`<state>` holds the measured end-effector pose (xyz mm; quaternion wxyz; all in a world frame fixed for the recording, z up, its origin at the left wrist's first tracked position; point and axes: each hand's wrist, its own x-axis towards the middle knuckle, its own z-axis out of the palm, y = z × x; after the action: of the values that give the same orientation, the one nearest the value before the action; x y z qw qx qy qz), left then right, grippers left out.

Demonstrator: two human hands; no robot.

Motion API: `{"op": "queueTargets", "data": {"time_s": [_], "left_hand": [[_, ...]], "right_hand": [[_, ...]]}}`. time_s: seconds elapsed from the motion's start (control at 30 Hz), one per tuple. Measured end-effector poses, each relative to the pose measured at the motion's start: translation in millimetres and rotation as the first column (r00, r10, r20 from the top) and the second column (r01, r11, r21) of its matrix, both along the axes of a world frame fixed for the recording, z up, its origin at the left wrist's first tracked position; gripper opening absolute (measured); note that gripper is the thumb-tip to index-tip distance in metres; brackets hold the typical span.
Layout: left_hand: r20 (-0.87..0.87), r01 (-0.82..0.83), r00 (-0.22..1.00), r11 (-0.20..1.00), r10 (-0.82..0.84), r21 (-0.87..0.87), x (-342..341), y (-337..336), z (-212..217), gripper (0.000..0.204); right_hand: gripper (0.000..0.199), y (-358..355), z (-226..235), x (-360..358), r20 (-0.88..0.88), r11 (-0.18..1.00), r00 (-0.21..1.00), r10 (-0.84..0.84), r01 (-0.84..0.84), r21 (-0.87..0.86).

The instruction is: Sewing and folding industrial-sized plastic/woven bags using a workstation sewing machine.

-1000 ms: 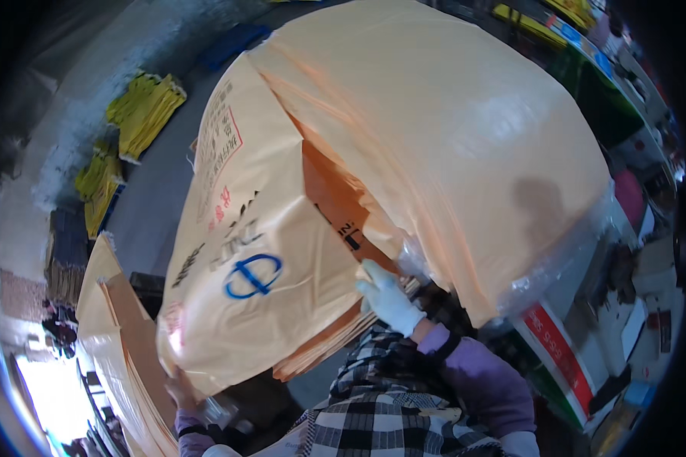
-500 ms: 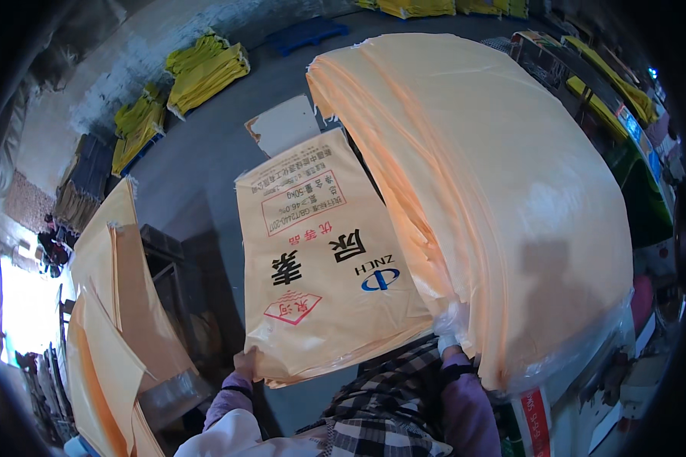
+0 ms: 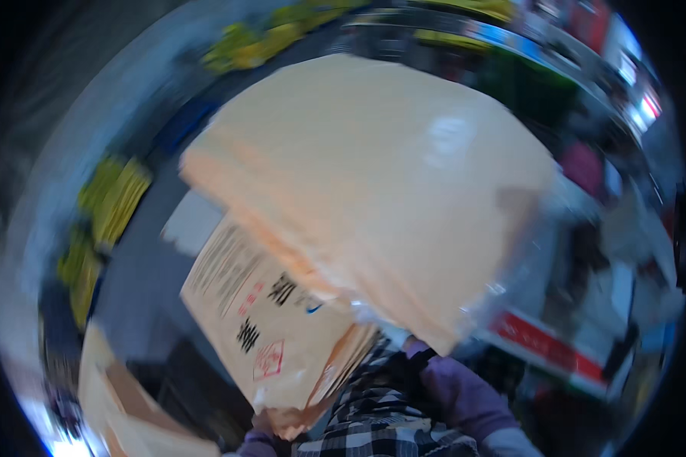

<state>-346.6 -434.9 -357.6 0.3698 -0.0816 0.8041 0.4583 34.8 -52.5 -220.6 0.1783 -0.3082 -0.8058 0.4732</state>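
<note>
Cream woven sacks (image 3: 232, 293) with black and red print lie in a stack in front of me, partly under the overhang of a tall pile of plain cream sacks (image 3: 404, 175). My left hand (image 3: 282, 421) is closed round the near corner of the printed sacks. Their near right edge bends upward, showing several layers. At the pile's near edge is my right hand (image 3: 392, 333), apparently in a pale covering. Motion blur and the sacks hide its fingers, so its grip cannot be made out.
More cream sacks (image 3: 126, 400) stand folded at the lower left. Yellow sack stacks (image 3: 118, 198) lie along the far left wall. A pale board (image 3: 194, 221) rests beyond the printed sacks. Right of the pile are a red-and-white box (image 3: 549, 346) and clutter.
My view has swung to the right, so the scene sits further left. The printed sacks' near edge, flat before, now curls up beside my left hand. My right hand stays by the pile's edge.
</note>
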Motion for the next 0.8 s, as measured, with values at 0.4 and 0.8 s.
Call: {"op": "queueTargets", "data": {"time_s": [0.4,0.8], "left_hand": [[-0.905,0.883,-0.389,-0.35,-0.174,-0.312,429.0,433.9,319.0,0.039],[-0.497,0.853,-0.235,-0.422,-0.836,0.307,404.3,484.2,305.1,0.014]], "right_hand": [[0.034,-67.5,163.8,121.1,0.049,0.974,0.973,0.227,-0.226,-0.034],[0.03,-25.3,195.6,186.4,-0.593,0.293,0.295,-0.749,0.95,0.103]]}}
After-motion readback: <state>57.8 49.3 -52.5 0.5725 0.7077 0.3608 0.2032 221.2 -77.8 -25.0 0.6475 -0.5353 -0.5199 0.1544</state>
